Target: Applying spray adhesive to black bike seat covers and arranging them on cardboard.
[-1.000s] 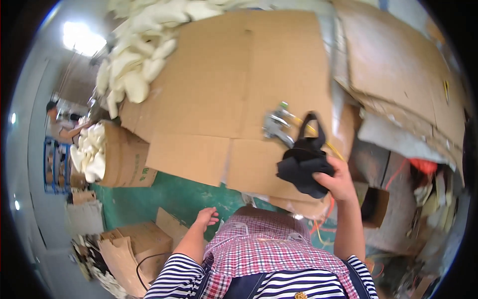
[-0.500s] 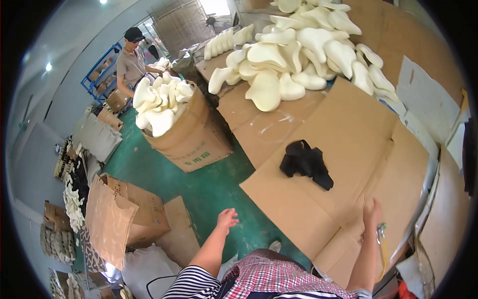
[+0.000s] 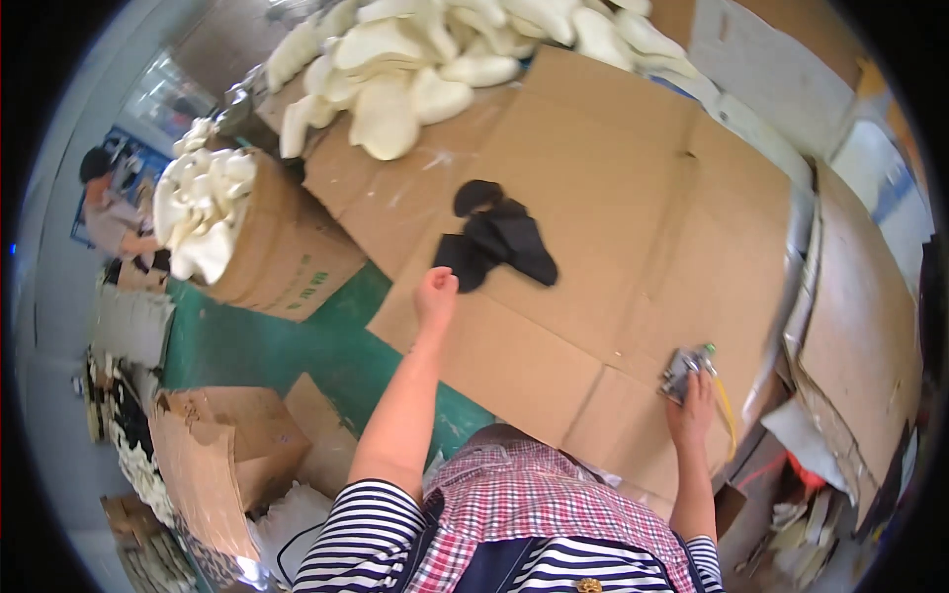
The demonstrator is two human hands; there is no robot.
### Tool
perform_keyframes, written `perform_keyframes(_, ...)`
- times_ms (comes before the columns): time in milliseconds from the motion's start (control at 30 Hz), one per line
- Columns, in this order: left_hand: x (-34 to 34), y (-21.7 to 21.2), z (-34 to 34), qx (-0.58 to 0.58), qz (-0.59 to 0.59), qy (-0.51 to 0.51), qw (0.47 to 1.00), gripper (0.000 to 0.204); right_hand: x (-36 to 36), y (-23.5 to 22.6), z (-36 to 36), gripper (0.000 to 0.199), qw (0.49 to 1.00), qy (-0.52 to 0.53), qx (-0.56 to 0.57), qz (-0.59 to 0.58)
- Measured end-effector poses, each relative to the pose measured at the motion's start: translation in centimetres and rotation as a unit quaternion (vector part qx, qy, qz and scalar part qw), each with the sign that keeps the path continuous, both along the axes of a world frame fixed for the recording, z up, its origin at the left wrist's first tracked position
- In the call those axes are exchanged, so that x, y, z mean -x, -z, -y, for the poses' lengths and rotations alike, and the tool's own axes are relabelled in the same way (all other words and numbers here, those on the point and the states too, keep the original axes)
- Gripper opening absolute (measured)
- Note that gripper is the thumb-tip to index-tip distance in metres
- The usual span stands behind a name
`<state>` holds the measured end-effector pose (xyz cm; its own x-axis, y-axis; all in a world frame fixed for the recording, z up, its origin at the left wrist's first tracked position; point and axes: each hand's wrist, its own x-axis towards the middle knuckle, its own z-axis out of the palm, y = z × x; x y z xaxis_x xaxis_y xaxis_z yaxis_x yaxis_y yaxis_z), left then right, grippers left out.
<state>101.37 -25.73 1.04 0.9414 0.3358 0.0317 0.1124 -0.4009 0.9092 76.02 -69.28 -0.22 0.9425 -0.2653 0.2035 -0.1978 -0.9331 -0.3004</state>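
A crumpled black fabric piece (image 3: 514, 242) with uneven lobes lies on the flattened cardboard in front of me. My left hand (image 3: 436, 295) is at its near left corner, fingers curled closed on the edge. Over to the right, my right hand (image 3: 690, 407) has its fingers over a small silver metal tool (image 3: 679, 371) with a yellow hose (image 3: 728, 420). The tool rests on the cardboard near its right side, and its exact kind is unclear. The palm side of this hand is hidden.
Cardboard sheets (image 3: 603, 188) cover the worktable. Cream foam pieces (image 3: 395, 74) are heaped at its far side. A large carton (image 3: 287, 237) filled with similar pieces stands at left, beside a person (image 3: 109, 212). An open carton (image 3: 232, 425) sits lower left. More cardboard (image 3: 860, 326) leans right.
The view has shifted, moving the scene up and left in the picture. My left hand has reached forward to the black fabric, and my right hand has come onto the metal tool.
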Motion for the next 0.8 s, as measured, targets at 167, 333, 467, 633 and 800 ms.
perform_keyframes(167,-0.5,0.6,4.1,-0.007,-0.010,0.018,1.000,0.020,-1.0,-2.1,1.8,0.066,0.995,0.010,-0.099,-0.026)
perform_keyframes(333,-1.8,-0.9,4.2,-0.141,-0.011,-0.064,0.988,0.022,2.6,-3.6,5.9,0.071,0.963,0.041,-0.266,0.002)
perform_keyframes(467,-4.0,0.0,0.3,-0.173,-0.055,-0.122,0.976,0.027,9.9,-9.1,6.7,0.069,0.945,0.142,-0.287,0.072)
perform_keyframes(633,-5.2,3.0,-0.5,-0.394,0.035,0.021,0.918,0.028,21.7,-11.9,5.6,0.060,0.895,0.302,-0.303,0.126)
perform_keyframes(800,-9.6,3.0,-2.4,-0.362,0.015,0.005,0.932,0.027,25.3,-15.3,-0.9,0.054,0.903,0.348,-0.236,0.093)
